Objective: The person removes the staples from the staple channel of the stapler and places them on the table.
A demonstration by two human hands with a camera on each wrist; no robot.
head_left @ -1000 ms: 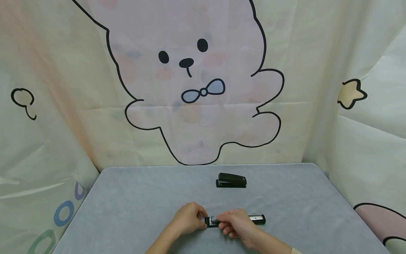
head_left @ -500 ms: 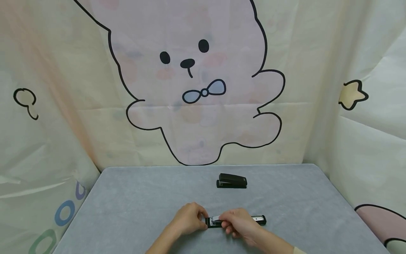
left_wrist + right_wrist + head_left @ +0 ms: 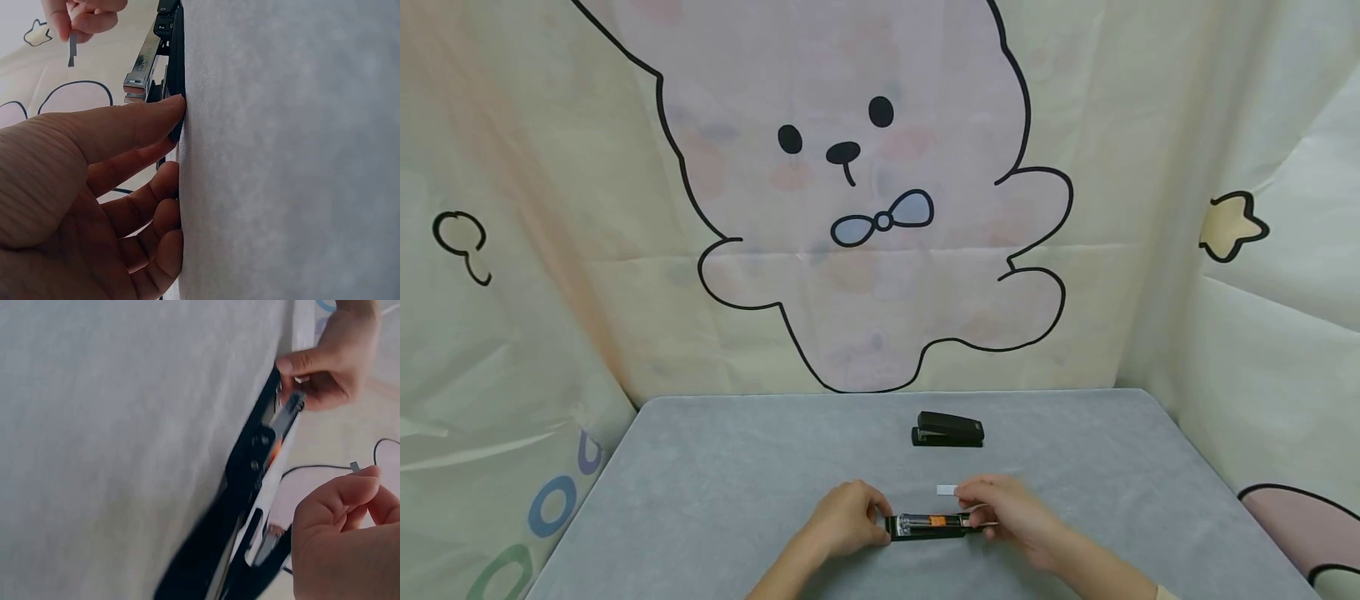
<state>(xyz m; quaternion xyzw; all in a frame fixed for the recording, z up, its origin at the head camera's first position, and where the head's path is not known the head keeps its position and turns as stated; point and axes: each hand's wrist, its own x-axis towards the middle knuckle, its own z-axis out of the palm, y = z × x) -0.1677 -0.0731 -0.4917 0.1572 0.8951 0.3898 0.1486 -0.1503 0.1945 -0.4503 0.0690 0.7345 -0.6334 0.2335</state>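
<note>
An opened black stapler (image 3: 917,525) lies lengthwise on the table, its metal magazine and an orange part inside showing. My left hand (image 3: 850,517) pinches the left end of the stapler's base between thumb and fingers. Just above the stapler, my right hand (image 3: 1015,517) pinches a short, silvery strip of staples (image 3: 946,490) by its right end. In the left wrist view the staple strip (image 3: 72,50) hangs apart from the magazine (image 3: 140,69). The right hand hides the stapler's right part in the head view; the right wrist view shows its black body (image 3: 206,550) there.
A second black stapler (image 3: 947,429), closed, stands farther back on the grey cloth-covered table (image 3: 737,467). Behind the table hangs a curtain (image 3: 880,292) printed with a cartoon bear, and printed curtains enclose both sides.
My right hand has lifted away from the magazine, up and to the right, with the staple strip in its fingers. The orange part is now uncovered. The left hand stays put.
</note>
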